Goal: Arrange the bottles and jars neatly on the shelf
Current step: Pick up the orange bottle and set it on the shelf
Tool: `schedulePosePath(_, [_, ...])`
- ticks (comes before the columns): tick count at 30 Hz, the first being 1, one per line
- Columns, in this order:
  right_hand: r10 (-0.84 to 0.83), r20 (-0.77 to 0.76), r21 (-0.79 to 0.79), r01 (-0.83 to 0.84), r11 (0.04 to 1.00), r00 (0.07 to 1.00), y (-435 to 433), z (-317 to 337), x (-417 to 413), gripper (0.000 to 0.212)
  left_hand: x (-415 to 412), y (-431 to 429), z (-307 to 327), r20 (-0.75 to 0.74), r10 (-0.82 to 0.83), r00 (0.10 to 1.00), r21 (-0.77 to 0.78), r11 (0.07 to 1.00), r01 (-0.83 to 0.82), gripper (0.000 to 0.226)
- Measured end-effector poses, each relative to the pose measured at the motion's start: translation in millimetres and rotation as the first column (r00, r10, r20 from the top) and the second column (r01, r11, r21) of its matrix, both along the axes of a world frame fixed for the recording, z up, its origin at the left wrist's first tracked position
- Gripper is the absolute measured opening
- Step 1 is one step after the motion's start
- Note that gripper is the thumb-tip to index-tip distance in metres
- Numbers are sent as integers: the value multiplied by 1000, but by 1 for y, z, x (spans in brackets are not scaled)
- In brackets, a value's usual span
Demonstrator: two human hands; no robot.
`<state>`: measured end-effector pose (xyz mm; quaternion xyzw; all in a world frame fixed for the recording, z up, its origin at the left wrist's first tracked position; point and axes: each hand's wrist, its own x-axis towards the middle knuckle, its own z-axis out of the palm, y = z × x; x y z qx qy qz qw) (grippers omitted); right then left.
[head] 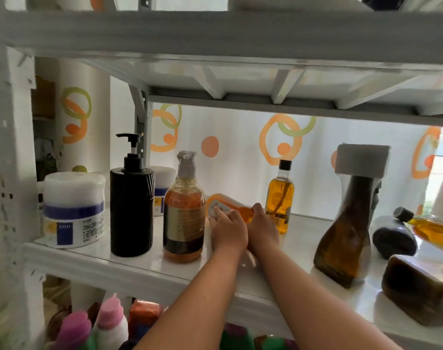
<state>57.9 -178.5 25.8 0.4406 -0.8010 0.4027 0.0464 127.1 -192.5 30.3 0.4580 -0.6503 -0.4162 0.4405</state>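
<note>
An orange bottle (234, 205) lies on its side on the white shelf (144, 263), behind the middle. My left hand (228, 231) holds its near end and my right hand (262, 228) grips its far end. Left of it stand an amber bottle with a wrapped top (184, 210), a black pump bottle (131, 205) and a white jar with a blue band (73, 210). Just right of my hands stands a small golden oil bottle with a black cap (280, 198).
A tall brown bottle with a white cap (349, 218) leans at the right. Beyond it lie a dark bottle (393, 236), a golden bottle (432, 229) and a brown bottle (417, 291), all toppled. A second white jar (162, 188) sits behind the pump bottle. Pink-capped bottles (109, 322) fill the shelf below.
</note>
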Motion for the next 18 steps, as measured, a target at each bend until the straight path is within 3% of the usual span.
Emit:
schedulePosePath(9, [-118,15,84,116,990,993,44,-3,9,55,16,37,-1,81,-28,996,-162,986,41,59])
schedulePosePath(14, [-127,111,107,115,988,986,67,-8,14,95,35,54,-6,18,-87,996,-236,968,89,54])
schedulePosePath(18, [-123,111,112,110,988,986,80,-11,19,99,52,65,-9,42,-91,995,-205,974,97,50])
